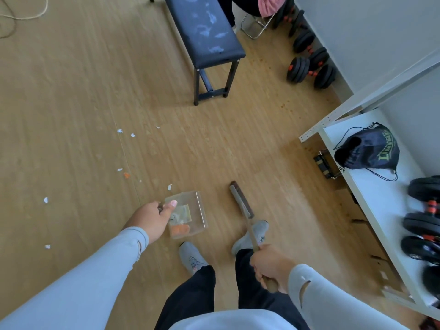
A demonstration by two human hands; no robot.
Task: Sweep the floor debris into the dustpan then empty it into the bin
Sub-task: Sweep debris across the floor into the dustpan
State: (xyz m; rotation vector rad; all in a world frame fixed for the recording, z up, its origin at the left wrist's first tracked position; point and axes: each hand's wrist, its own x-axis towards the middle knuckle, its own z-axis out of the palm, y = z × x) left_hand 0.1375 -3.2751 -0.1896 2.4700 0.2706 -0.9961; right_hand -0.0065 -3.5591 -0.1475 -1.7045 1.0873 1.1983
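My left hand (pixel 152 219) grips the handle of a clear dustpan (pixel 198 210) held low over the wooden floor, just ahead of my shoes. Inside the pan lie an orange scrap and some pale bits. My right hand (pixel 270 266) grips the wooden handle of a broom (pixel 241 203), whose dark head rests on the floor to the right of the pan. Several white paper scraps (pixel 119 131) and one orange scrap (pixel 126 175) lie scattered on the floor to the left and ahead of the pan. No bin is in view.
A dark padded bench (pixel 202 32) stands ahead. Dumbbells (pixel 309 65) line the wall at the far right. A white shelf (pixel 371 186) on the right holds a dark drawstring bag (pixel 367 148) and more weights. A cord (pixel 23 15) lies at the far left.
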